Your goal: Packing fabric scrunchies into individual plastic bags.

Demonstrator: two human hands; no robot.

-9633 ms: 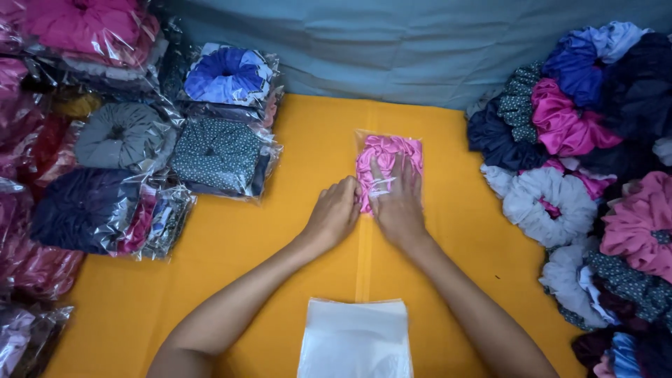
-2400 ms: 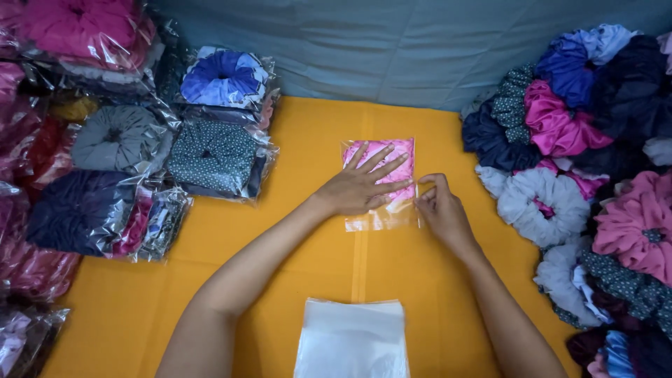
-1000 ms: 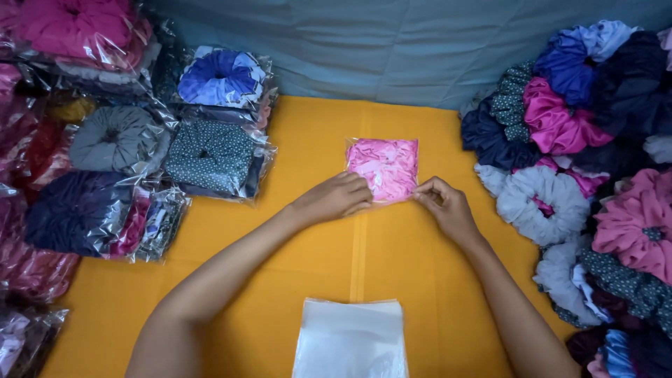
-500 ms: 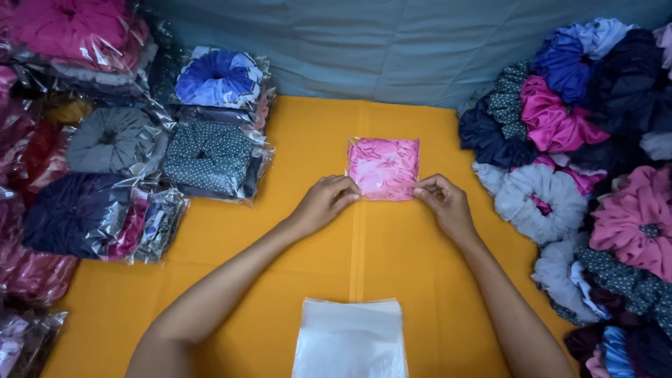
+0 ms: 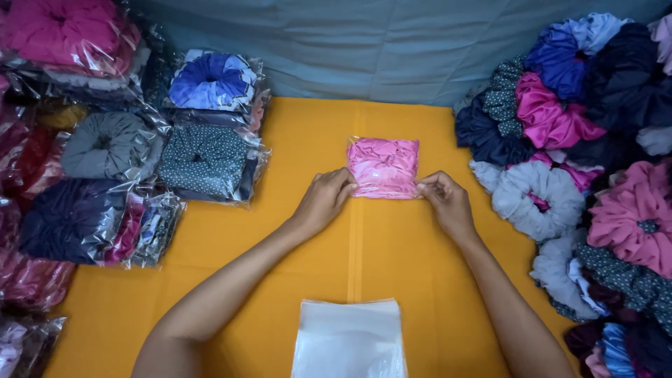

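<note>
Pink scrunchie (image 5: pixel 383 164) inside clear bag (image 5: pixel 382 192), between hands (image 5: pixel 383 203)

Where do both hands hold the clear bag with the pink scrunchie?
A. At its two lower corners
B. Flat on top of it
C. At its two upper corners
A: the left hand and right hand pinch the lower corners of the bagged pink scrunchie.

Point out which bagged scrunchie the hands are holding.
The pink bagged scrunchie alone at the yellow cloth's centre, pinched at its lower corners by left hand and right hand; other bagged ones are stacked at left.
</note>
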